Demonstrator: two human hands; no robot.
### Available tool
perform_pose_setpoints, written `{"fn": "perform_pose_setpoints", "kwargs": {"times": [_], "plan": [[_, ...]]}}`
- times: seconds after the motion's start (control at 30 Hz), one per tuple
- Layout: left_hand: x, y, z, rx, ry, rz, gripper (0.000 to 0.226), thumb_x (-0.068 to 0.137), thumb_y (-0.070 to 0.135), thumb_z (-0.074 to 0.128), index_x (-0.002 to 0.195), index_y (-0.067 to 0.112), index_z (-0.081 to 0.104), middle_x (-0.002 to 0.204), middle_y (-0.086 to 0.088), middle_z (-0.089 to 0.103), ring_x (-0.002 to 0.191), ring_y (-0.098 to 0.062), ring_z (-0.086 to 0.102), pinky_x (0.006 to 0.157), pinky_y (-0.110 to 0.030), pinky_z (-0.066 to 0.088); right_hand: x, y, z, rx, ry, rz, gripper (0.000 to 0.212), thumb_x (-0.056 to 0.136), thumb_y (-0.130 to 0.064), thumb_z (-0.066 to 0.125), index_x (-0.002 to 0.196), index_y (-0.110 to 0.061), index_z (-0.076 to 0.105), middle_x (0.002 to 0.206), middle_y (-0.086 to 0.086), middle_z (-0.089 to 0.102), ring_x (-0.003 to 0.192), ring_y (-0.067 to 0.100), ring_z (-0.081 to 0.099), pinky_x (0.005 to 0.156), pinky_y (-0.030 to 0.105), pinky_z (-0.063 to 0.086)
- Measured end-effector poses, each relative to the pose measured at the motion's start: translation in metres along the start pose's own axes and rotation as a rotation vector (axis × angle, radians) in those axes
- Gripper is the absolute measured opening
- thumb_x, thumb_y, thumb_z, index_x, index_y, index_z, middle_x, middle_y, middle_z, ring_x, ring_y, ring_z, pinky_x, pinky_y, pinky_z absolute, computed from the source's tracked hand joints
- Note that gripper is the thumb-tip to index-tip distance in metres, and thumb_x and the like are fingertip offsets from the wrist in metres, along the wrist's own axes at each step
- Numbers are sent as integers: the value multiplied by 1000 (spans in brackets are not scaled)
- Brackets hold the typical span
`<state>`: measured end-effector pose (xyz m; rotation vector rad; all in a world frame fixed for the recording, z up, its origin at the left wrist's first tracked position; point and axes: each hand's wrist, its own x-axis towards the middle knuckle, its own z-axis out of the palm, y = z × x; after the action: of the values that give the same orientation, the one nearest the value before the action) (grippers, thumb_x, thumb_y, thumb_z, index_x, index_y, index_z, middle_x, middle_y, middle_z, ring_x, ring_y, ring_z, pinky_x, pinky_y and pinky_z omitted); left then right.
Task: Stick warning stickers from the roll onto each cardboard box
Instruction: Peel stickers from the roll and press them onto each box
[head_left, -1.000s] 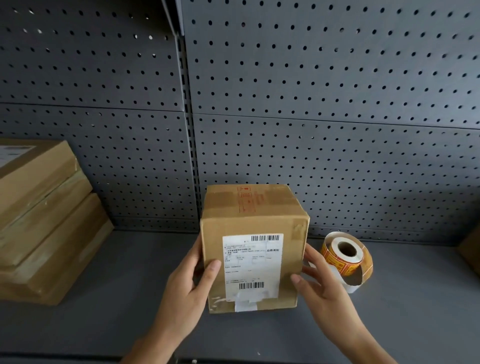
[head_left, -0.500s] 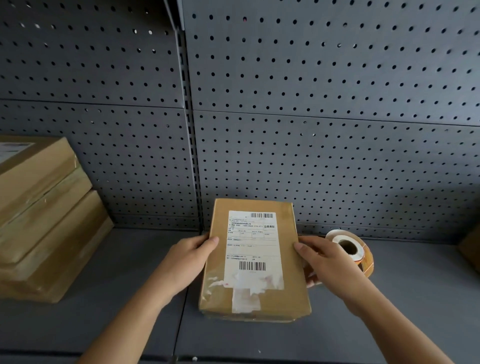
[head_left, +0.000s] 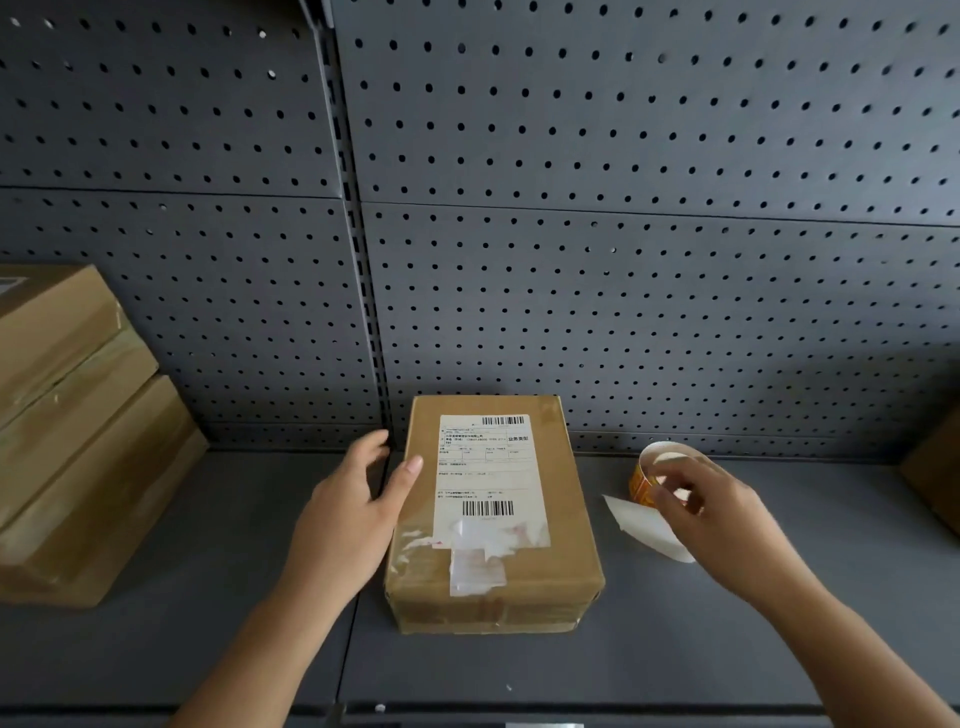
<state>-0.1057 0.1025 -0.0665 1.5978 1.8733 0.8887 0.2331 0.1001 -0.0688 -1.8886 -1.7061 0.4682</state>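
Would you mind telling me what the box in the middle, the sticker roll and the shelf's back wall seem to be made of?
The box: brown cardboard, matte, with glossy clear tape and a white paper label. The sticker roll: probably paper, orange stickers on a white backing strip trailing loose. The back wall: likely painted metal, dark grey, matte, punched with regular holes.

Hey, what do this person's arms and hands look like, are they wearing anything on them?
The left arm and right arm are bare, with no sleeves in view. The left hand and right hand have no gloves, and no watch, bracelet or ring shows.
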Motion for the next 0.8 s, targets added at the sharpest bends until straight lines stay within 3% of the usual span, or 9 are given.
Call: {"fn": "perform_pose_setpoints", "kwargs": {"times": [0.13, 0.2, 0.27, 0.43, 0.5, 0.63, 0.73, 0.8], "plan": [[-9, 23, 1, -34, 113, 184, 50, 94, 53, 55, 139, 34, 48, 136, 21, 55, 127, -4, 53, 106, -39, 48, -13, 27, -11, -453, -193, -64, 27, 87, -50, 68, 111, -42, 59, 106, -26, 53, 97, 7, 48, 76, 23, 45], [-13, 37, 6, -38, 114, 275, 45, 96, 47, 56, 138, 34, 49, 137, 22, 54, 128, 1, 50, 108, -35, 46, -16, 36, -8, -556, -226, -103, 35, 87, -50, 69, 119, -43, 59, 121, -25, 56, 106, 7, 48, 83, 22, 47], [-16, 51, 14, -48, 96, 342, 40, 97, 44, 56, 136, 34, 51, 135, 23, 55, 128, 4, 48, 108, -31, 44, -17, 42, -5, -572, -200, -114, 30, 90, -44, 68, 119, -41, 61, 125, -22, 60, 110, 9, 50, 87, 23, 47], [-20, 87, 36, -18, 35, 481, 29, 98, 39, 57, 126, 36, 57, 125, 27, 58, 122, 9, 48, 99, -15, 40, -11, 42, -13, -428, -57, -80, 18, 98, -28, 60, 113, -29, 70, 111, -11, 68, 104, 18, 55, 75, 26, 41], [-21, 102, 48, 20, -24, 544, 27, 99, 40, 56, 125, 34, 59, 126, 26, 59, 122, 9, 47, 98, -11, 36, -6, 45, -18, -324, -33, -123, 14, 96, -25, 64, 107, -26, 73, 102, -18, 64, 101, 20, 54, 73, 31, 45], [-17, 133, 80, 114, -172, 672, 39, 98, 40, 57, 137, 32, 54, 134, 20, 56, 124, 0, 47, 102, -21, 39, 0, 38, -34, -250, 16, -321, 9, 93, -21, 71, 97, -29, 73, 90, -37, 52, 88, 20, 50, 69, 34, 49], [-11, 152, 106, 152, -364, 667, 58, 96, 45, 61, 148, 30, 43, 145, 14, 52, 135, -5, 40, 110, -27, 36, 2, 24, -45, -197, 43, -443, 12, 91, -20, 72, 94, -31, 72, 88, -31, 58, 80, 18, 48, 64, 30, 47], [-9, 161, 119, 154, -440, 613, 60, 93, 49, 64, 147, 34, 43, 141, 12, 57, 131, -11, 46, 106, -35, 42, 4, 16, -51, -151, 57, -480, 18, 90, -16, 72, 94, -33, 71, 87, -23, 63, 79, 15, 46, 62, 30, 48]]}}
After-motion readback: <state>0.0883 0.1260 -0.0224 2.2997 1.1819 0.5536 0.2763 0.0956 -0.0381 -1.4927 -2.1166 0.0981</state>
